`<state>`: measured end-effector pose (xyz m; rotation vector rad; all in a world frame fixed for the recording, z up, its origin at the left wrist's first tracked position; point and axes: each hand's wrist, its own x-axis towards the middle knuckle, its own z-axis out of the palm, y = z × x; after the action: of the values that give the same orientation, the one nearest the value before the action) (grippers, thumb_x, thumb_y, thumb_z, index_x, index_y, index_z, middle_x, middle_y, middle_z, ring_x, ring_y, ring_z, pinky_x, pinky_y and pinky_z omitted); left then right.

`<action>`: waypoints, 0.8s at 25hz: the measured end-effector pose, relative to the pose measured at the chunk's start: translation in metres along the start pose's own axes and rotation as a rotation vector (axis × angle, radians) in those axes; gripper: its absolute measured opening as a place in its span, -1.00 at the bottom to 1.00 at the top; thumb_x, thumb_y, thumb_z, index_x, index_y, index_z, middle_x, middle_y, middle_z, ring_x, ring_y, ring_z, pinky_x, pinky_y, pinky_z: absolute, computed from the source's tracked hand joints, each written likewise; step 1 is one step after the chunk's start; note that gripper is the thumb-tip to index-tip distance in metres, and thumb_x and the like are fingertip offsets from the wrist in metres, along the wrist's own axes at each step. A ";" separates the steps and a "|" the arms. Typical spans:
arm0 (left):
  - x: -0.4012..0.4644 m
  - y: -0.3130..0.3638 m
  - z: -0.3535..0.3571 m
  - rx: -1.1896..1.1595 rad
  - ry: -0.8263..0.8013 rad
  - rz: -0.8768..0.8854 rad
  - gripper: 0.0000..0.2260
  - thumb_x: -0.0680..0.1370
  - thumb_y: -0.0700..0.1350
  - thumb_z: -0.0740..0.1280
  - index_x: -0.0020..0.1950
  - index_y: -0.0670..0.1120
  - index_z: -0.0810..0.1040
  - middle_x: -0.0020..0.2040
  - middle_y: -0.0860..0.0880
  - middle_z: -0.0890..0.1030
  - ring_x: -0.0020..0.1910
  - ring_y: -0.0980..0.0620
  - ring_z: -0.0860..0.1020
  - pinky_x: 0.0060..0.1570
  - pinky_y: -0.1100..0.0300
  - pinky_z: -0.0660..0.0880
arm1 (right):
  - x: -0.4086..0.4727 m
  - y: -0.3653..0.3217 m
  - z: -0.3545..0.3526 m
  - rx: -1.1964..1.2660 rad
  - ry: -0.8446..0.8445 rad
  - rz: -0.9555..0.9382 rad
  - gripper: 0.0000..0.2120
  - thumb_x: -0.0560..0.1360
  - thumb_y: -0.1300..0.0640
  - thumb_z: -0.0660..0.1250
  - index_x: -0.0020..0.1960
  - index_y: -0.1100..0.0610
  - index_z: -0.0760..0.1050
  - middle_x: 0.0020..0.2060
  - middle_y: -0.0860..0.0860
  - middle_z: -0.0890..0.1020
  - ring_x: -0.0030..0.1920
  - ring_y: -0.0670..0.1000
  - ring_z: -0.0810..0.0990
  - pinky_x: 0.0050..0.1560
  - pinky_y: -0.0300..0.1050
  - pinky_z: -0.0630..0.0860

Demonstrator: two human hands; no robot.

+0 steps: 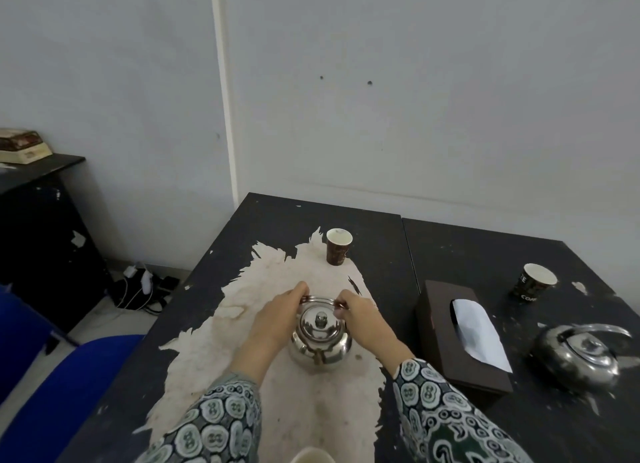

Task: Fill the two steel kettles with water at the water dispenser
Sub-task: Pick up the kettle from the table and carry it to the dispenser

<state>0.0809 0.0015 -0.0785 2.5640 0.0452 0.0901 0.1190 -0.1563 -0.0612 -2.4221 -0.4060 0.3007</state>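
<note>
Gripping the handle ends, left hand (281, 312) and right hand (360, 319) flank the near kettle (320, 341); second kettle (578, 355) sits far right on the worktop (467, 255).

Silver kettle (320, 341); black table (485, 255); brown tissue box (440, 324).

A brown paper cup (338, 250) is set near the far edge of the black table (284, 217) — on a patch where the surface is worn to bare board. A dark tissue box (439, 327) lies toward the right, a white tissue (479, 331) pulled up through its slot. A black paper cup (533, 282) stands beyond it. Blue chairs (65, 390) are seen off the left edge.
</note>
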 end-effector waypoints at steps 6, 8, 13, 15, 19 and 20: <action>-0.041 0.002 -0.078 -0.121 0.136 0.029 -0.86 0.57 -0.12 0.17 -0.08 0.14 0.32 -0.24 0.12 0.50 -0.29 0.14 0.47 -0.25 0.10 0.42 | -0.034 -0.071 -0.036 0.071 -0.028 -0.202 -0.94 0.52 0.24 0.21 -0.09 0.11 0.42 -0.14 0.09 0.53 -0.09 0.12 0.53 0.01 0.04 0.48; -0.066 0.005 -0.111 -0.090 0.187 0.068 -0.85 0.58 -0.10 0.17 -0.11 0.17 0.33 -0.27 0.14 0.49 -0.26 0.16 0.48 -0.24 0.12 0.39 | -0.052 -0.100 -0.045 0.090 -0.045 -0.270 -0.94 0.53 0.24 0.20 -0.09 0.12 0.41 -0.17 0.10 0.54 -0.10 0.15 0.54 0.02 0.07 0.50; -0.134 0.020 -0.181 -0.012 0.292 0.124 -0.89 0.60 -0.13 0.13 0.01 0.01 0.43 -0.29 0.07 0.49 -0.30 0.07 0.48 -0.28 0.17 0.41 | -0.106 -0.168 -0.053 0.101 -0.080 -0.417 -0.91 0.56 0.17 0.17 -0.13 0.11 0.37 -0.29 0.05 0.56 -0.25 0.03 0.50 -0.15 -0.03 0.46; -0.167 0.024 -0.205 0.012 0.342 0.105 -0.88 0.60 -0.14 0.12 0.03 -0.02 0.44 -0.29 0.06 0.49 -0.32 0.09 0.47 -0.31 0.24 0.39 | -0.128 -0.195 -0.050 0.103 -0.097 -0.484 -0.89 0.57 0.17 0.15 -0.11 0.16 0.37 -0.28 0.08 0.56 -0.25 0.03 0.51 -0.16 -0.05 0.47; -0.240 0.024 -0.241 0.044 0.452 0.033 -0.88 0.60 -0.13 0.11 0.02 -0.01 0.42 -0.26 0.01 0.51 -0.30 0.08 0.49 -0.28 0.25 0.43 | -0.169 -0.243 -0.036 0.102 -0.152 -0.609 -0.87 0.58 0.17 0.12 -0.11 0.19 0.34 -0.30 0.11 0.53 -0.33 -0.03 0.49 -0.26 -0.14 0.46; -0.257 0.023 -0.247 0.051 0.465 0.013 -0.88 0.61 -0.13 0.10 0.01 0.00 0.42 -0.25 0.01 0.51 -0.29 0.08 0.50 -0.27 0.25 0.43 | -0.176 -0.252 -0.031 0.098 -0.165 -0.640 -0.87 0.59 0.17 0.12 -0.12 0.17 0.33 -0.31 0.09 0.52 -0.34 -0.03 0.49 -0.28 -0.18 0.43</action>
<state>-0.1937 0.1032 0.1264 2.5391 0.2087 0.6952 -0.0880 -0.0516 0.1435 -2.0455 -1.1701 0.2249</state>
